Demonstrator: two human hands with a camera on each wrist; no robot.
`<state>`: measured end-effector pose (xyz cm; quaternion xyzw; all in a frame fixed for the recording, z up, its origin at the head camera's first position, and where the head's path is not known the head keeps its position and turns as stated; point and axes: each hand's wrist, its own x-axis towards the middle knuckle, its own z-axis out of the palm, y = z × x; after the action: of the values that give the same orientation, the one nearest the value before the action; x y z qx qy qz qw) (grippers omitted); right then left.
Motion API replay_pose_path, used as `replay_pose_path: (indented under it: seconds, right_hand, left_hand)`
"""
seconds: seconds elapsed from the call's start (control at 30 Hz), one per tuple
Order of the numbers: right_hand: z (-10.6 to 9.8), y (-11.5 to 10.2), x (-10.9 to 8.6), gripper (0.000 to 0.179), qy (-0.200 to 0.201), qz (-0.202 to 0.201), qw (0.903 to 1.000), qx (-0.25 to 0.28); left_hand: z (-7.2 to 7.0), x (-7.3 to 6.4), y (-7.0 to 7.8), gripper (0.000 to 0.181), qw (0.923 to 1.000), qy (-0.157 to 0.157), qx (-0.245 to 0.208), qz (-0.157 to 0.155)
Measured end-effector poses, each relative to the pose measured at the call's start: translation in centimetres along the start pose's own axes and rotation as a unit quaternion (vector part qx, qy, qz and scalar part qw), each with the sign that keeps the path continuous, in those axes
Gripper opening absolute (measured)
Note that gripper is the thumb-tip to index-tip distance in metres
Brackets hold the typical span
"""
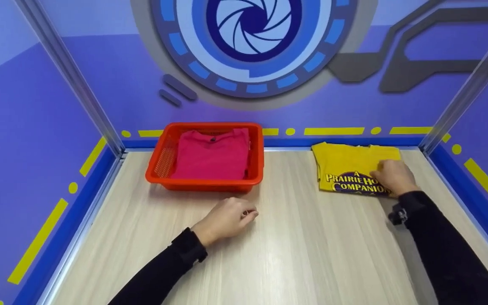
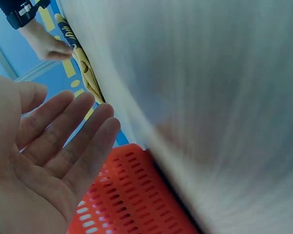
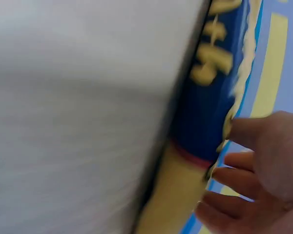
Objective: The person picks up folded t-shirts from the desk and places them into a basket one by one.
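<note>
A folded yellow T-shirt [image 1: 345,163] with dark purple lettering lies at the back right of the table. My right hand [image 1: 393,176] is over its right side, fingertips right at the cloth. The right wrist view shows the thumb apart from the loosely bent fingers, beside the shirt's printed edge [image 3: 205,97]. My left hand [image 1: 228,218] hangs in front of the red basket [image 1: 210,182], holding nothing. Its fingers [image 2: 90,131] are relaxed and nearly straight in the left wrist view. Inside the basket is a folded pink T-shirt [image 1: 212,156], its collar toward the back.
The light wood table [image 1: 286,254] ends at a blue and purple back wall [image 1: 278,114] with a round printed pattern. Metal posts [image 1: 79,80] and side walls bound it left and right. The basket stands close against the back wall.
</note>
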<state>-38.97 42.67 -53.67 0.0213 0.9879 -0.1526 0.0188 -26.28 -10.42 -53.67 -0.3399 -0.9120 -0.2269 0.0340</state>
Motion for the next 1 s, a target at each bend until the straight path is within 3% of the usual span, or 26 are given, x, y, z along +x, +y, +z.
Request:
replay_pose_path:
  seconds: [0.1,0.2,0.43,0.63,0.8,1.0]
  right_hand:
    - [-0.4,0.5,-0.5,0.062,-0.051,0.031,0.9982,0.007]
    - [-0.2,-0.4,-0.7,0.059,-0.066,0.03,0.9971,0.024]
    - [1.3,-5.7,-0.3,0.054,-0.065,-0.03,0.9974,-0.002]
    - [2.3,-9.9,0.1,0.043,-0.064,-0.05,0.9967,-0.001]
    - [3.2,-12.5,0.1,0.04,-0.063,-0.054,0.9966,-0.004]
    - [4.3,-14.8,-0.4,0.038,-0.049,-0.079,0.9955,-0.019]
  left_hand:
    - [0.3,-0.2,-0.1,0.019,1.0,-0.001,-0.008,-0.004]
    - [0.7,-0.3,-0.2,0.019,0.9998,-0.008,-0.015,-0.007]
    - [1.3,0.1,0.0,0.021,0.9996,-0.019,-0.023,-0.001]
    - [1.6,1.4,0.8,0.021,0.9994,-0.02,-0.027,-0.002]
    - [2.2,3.4,2.3,0.024,0.9997,-0.016,-0.019,-0.006]
    - [4.3,7.7,4.3,0.027,1.0,-0.001,0.0,-0.006]
